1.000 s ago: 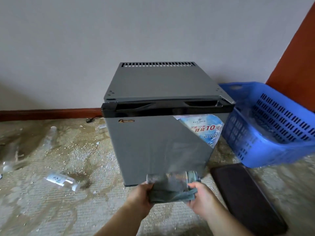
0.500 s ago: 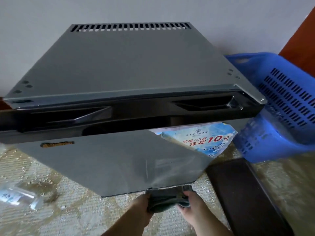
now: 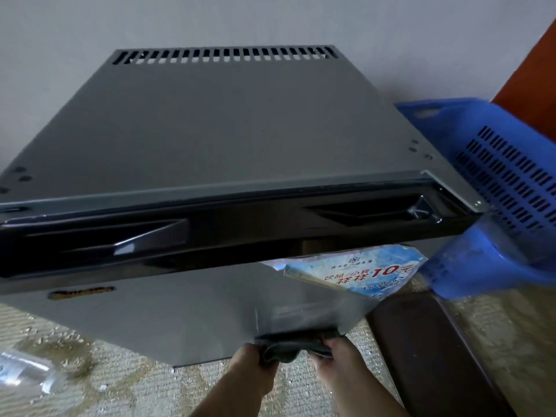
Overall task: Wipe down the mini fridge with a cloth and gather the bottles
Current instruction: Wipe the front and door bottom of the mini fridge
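A grey mini fridge [image 3: 228, 139] with a black glossy handle strip fills most of the view, its door shut and a blue sticker [image 3: 361, 273] on the door's upper right. Low in front of the door's bottom edge, my left hand [image 3: 251, 370] and my right hand [image 3: 344, 364] both grip a folded grey cloth [image 3: 288, 349] between them. One clear plastic bottle [image 3: 24, 374] lies on the floor at the lower left, partly cut off by the frame edge.
A blue slotted plastic basket [image 3: 493, 182] stands right of the fridge. A dark brown flat board [image 3: 433, 356] lies on the floor below it. The carpet [image 3: 126, 386] is stained and strewn with crumbs. A white wall rises behind the fridge.
My view has come much closer to the fridge and looks down on its top. Both hands keep hold of the cloth, now lower in the frame. The other bottles have left the view.
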Action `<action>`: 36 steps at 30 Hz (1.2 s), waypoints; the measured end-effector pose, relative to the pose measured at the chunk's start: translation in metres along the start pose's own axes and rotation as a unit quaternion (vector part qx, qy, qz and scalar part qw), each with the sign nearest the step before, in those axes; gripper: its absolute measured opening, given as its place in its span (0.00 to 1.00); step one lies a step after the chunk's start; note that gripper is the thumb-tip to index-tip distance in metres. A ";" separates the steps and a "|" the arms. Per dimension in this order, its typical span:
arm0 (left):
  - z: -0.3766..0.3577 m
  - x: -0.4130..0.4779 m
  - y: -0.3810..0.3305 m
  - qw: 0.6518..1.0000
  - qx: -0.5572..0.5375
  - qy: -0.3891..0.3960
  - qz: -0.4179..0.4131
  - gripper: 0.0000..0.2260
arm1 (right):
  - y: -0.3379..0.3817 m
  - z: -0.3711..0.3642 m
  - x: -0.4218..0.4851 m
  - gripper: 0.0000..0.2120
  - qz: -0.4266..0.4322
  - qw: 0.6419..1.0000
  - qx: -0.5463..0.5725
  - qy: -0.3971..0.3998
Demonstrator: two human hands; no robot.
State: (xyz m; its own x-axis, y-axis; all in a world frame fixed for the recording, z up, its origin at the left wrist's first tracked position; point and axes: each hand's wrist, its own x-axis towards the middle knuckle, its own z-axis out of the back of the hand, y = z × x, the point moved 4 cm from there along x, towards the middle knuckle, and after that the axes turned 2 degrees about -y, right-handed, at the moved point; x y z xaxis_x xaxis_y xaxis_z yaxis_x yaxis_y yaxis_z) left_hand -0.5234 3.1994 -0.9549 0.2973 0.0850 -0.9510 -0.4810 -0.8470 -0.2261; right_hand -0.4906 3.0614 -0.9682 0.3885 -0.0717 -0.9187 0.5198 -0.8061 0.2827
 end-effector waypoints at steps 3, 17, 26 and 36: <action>-0.003 -0.025 -0.005 1.000 -0.007 0.010 0.015 0.07 | 0.004 -0.005 -0.020 0.17 0.019 1.000 0.000 0.024; -0.029 -0.215 -0.050 0.978 0.010 0.172 -0.115 0.16 | 0.055 -0.061 -0.205 0.20 0.122 0.983 -0.017 0.135; -0.002 -0.327 -0.070 0.890 0.043 0.378 -0.252 0.13 | 0.058 -0.053 -0.327 0.12 0.156 0.908 -0.020 0.389; 0.070 -0.276 -0.027 0.886 0.230 0.331 -0.230 0.10 | 0.044 0.049 -0.282 0.27 0.196 0.841 -0.420 0.279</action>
State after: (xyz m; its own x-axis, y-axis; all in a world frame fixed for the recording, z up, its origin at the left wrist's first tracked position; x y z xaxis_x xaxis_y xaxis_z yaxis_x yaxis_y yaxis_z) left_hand -0.6499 3.2353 -0.7014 0.8946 -0.0902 -0.4376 -0.4230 -0.4863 -0.7646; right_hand -0.6150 3.0169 -0.7099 0.8304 0.2399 -0.5029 0.5313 -0.0691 0.8443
